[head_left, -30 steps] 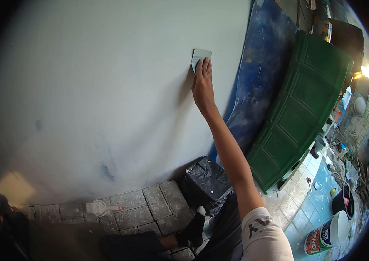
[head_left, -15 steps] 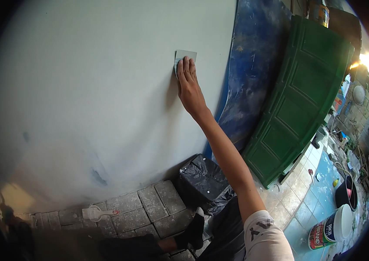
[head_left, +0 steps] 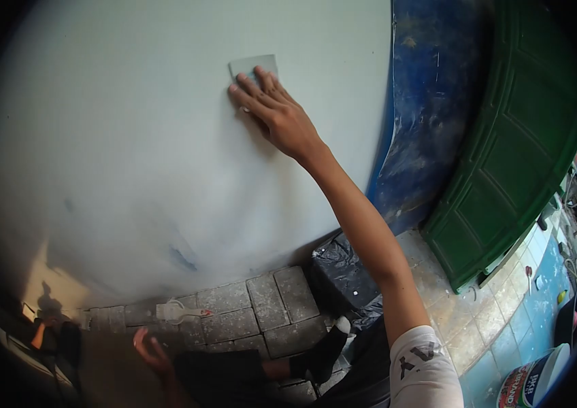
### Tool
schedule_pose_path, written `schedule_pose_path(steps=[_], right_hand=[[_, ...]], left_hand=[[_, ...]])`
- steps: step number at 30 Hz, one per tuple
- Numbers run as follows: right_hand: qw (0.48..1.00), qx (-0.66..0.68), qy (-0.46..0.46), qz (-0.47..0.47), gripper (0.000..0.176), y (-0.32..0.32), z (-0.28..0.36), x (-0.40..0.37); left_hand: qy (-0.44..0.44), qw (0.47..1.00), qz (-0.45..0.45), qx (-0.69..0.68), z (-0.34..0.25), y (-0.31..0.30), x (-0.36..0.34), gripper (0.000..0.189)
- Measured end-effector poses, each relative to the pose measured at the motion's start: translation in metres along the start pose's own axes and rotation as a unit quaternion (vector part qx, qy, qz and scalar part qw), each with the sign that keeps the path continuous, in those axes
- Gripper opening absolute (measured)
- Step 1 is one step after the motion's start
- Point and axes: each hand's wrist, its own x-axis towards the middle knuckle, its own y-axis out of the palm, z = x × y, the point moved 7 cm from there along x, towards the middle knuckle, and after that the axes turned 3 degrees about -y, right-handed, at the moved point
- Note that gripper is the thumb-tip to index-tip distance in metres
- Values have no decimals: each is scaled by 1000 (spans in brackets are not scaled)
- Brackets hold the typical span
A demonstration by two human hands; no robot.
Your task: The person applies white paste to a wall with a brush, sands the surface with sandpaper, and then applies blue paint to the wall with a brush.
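Note:
My right hand (head_left: 278, 119) presses a small grey sheet of sandpaper (head_left: 254, 64) flat against the pale wall (head_left: 132, 136). Its fingers lie spread over the lower part of the sheet, and the upper edge shows above them. Low in the view, my left hand (head_left: 152, 352) is raised near my bent leg, fingers apart and holding nothing. Dark, smudged marks (head_left: 183, 257) show on the lower wall.
Grey paving blocks (head_left: 224, 319) run along the wall's foot, with a white scraper-like tool (head_left: 178, 311) on them. A black plastic-covered box (head_left: 346, 272) stands by the wall. Rightward are a blue sheet (head_left: 431, 102), green panel (head_left: 513, 143) and paint bucket (head_left: 533, 381).
My right hand and the sandpaper have moved left and slightly up the wall, the fingers spreading. My left hand has come into view at the bottom. The camera view has shifted left.

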Motion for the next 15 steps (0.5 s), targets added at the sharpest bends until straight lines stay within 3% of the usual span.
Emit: schedule_pose_path(steps=[2, 4, 7, 9, 11, 13, 15], right_hand=[[999, -14, 24, -32, 50, -4, -4, -7], [993, -41, 60, -95, 47, -10, -21, -16], [988, -81, 89, -100, 44, -16, -15, -13], [992, -69, 72, -73, 46, -7, -7, -17], [995, -82, 45, -29, 53, 1, -3, -18], [996, -72, 49, -18, 63, -6, -8, -19], [985, -120, 113, -42, 63, -15, -20, -21]], left_hand=[[-20, 990, 94, -99, -70, 57, 58, 24], [39, 969, 172, -171, -133, 112, 86, 25], [46, 919, 306, -243, -201, 185, 79, 26], [-17, 878, 401, -262, -216, 229, 44, 25], [-33, 842, 450, -295, -184, 270, -14, 24], [-127, 819, 451, -331, -136, 286, -75, 25], [-371, 750, 381, -393, -72, 283, -132, 29]])
